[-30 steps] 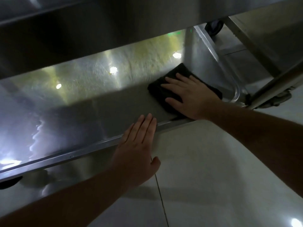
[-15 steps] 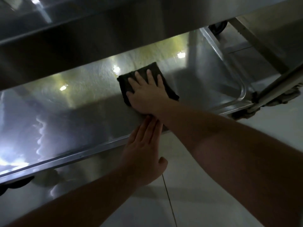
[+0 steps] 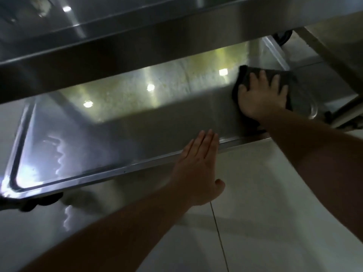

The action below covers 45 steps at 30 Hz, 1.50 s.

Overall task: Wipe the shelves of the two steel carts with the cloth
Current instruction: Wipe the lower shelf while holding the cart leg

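The bottom shelf [image 3: 121, 134] of a steel cart fills the middle of the head view, shiny with reflected lights. A dark cloth [image 3: 253, 72] lies flat near the shelf's right end. My right hand [image 3: 262, 95] presses down on the cloth with spread, straight fingers, covering most of it. My left hand [image 3: 198, 169] rests flat on the shelf's front rim, fingers straight and together, holding nothing.
The cart's upper shelf [image 3: 117, 42] overhangs the top of the view, low above the bottom shelf. A second steel cart [image 3: 337, 46] stands at the right with a dark caster [image 3: 283, 39] behind. Pale tiled floor [image 3: 265, 203] lies in front.
My right hand slid the cloth from the right end to the shelf's middle, then back to the right end. My left hand stayed on the front rim.
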Available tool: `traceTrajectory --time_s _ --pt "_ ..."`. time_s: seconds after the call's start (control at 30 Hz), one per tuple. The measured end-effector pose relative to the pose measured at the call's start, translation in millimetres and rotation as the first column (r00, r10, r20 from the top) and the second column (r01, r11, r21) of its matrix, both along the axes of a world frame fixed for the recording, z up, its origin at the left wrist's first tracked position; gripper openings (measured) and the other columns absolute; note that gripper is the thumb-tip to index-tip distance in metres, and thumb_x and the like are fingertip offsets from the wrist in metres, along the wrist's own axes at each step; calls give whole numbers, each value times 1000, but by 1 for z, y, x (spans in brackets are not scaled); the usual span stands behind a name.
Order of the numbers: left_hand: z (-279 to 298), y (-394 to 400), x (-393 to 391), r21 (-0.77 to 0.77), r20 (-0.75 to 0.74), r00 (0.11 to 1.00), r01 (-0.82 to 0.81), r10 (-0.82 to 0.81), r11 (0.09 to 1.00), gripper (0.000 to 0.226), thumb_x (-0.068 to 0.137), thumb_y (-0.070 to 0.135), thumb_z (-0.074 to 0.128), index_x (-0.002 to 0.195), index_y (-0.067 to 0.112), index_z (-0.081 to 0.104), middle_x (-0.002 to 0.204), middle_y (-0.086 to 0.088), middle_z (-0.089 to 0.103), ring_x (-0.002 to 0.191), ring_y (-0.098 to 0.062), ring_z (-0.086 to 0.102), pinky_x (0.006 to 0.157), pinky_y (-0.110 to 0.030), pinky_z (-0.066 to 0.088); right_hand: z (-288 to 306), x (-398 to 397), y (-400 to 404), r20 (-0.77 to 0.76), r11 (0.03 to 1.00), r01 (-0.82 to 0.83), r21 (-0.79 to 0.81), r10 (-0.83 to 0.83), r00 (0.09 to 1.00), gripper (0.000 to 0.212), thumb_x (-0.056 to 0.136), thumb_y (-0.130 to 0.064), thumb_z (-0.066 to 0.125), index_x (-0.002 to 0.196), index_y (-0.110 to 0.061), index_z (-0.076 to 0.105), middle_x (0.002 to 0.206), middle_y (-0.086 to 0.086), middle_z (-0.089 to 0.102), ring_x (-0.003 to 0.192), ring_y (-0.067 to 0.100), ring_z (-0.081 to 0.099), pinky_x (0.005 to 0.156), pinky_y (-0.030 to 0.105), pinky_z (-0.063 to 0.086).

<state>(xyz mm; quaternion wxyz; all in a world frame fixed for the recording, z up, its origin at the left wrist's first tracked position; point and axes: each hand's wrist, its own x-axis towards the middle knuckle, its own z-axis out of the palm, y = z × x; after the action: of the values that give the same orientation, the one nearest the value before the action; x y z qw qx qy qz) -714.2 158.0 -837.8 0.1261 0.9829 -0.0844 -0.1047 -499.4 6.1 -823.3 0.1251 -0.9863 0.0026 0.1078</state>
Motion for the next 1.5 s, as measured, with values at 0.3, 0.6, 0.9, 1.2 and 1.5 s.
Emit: traceTrajectory --time_s 0.3,0.6,0.9,1.2,1.5 --pt "26 97 -66 -72 37 999 26 -23 997 85 95 39 58 169 20 20 177 3 11 163 -11 5 131 -31 3 -1 -72 164 -24 818 -572 63 574 818 70 103 -62 19 166 -35 8 175 -8 -3 160 28 -11 126 55 -10" --pt "47 287 -128 139 5 826 -559 564 817 65 111 41 41 168 14 24 176 -7 12 163 -23 8 130 -42 13 -3 -14 36 28 997 -71 -3 71 997 70 100 -62 19 164 -32 21 174 -4 12 159 36 8 126 61 6" --pt "6 323 -155 90 111 710 -705 696 704 74 110 54 19 168 9 17 176 -12 11 163 -26 5 131 -40 4 -9 -62 155 18 1000 -28 -3 28 999 72 100 -58 21 165 -28 20 175 -3 10 160 37 4 126 60 2" --pt "-5 330 -158 91 137 723 -690 677 718 88 100 63 10 168 8 16 176 -14 11 163 -24 3 132 -42 6 -5 -174 356 52 809 -587 19 586 809 68 106 -55 16 167 -26 9 175 4 0 160 37 -8 126 59 -7" --pt "-14 324 -161 75 209 703 -705 680 705 78 104 53 22 166 6 24 174 -16 19 162 -28 12 132 -44 10 -12 -93 176 39 997 -77 -22 78 996 72 100 -62 20 166 -33 16 175 -4 7 160 32 3 127 59 2"
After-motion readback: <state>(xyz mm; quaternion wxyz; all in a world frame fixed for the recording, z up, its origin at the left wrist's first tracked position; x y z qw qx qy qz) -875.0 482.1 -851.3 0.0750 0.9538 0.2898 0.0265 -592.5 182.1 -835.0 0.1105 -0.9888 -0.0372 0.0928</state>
